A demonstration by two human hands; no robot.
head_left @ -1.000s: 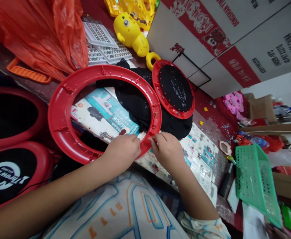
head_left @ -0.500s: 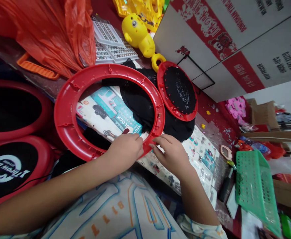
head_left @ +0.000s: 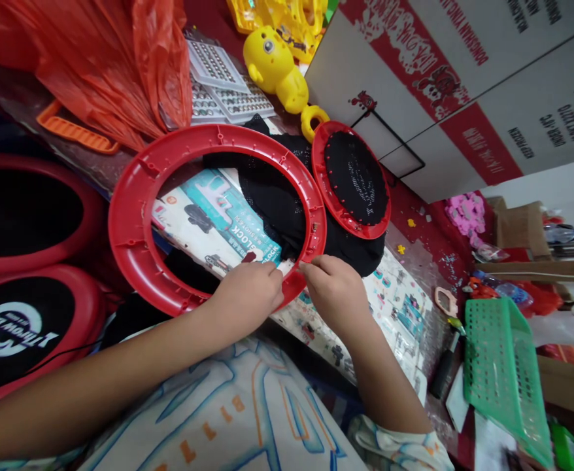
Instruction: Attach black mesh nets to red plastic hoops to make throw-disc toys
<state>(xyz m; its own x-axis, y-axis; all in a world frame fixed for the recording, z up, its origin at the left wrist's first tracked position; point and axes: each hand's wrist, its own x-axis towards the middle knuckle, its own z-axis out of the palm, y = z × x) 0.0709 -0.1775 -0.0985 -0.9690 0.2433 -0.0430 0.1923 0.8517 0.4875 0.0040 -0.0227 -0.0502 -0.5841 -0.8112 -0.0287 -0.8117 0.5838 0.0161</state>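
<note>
A large red plastic ring (head_left: 129,245) lies with its ribbed side up on the printed cardboard, near edge toward me. My left hand (head_left: 252,291) is closed over the ring's near right part, with its fingertips hidden from view. Close beside it, my right hand (head_left: 338,294) is closed in a pinch at the ring's right edge. Whatever its fingertips hold is too small or hidden to name. Black mesh fabric (head_left: 272,196) lies partly under the ring. A smaller red ring with a black mesh centre (head_left: 355,176) rests on the fabric at the upper right.
An orange plastic bag (head_left: 110,59) and an orange handle (head_left: 76,131) are at the upper left. Red-rimmed black discs (head_left: 27,314) sit at the left. Beyond the rings are a yellow toy (head_left: 274,62) and white cartons (head_left: 409,85). A green basket (head_left: 493,353) stands right.
My right hand has moved slightly up, and its spread fingers have closed into a pinch at the ring's edge. My left hand stays in place.
</note>
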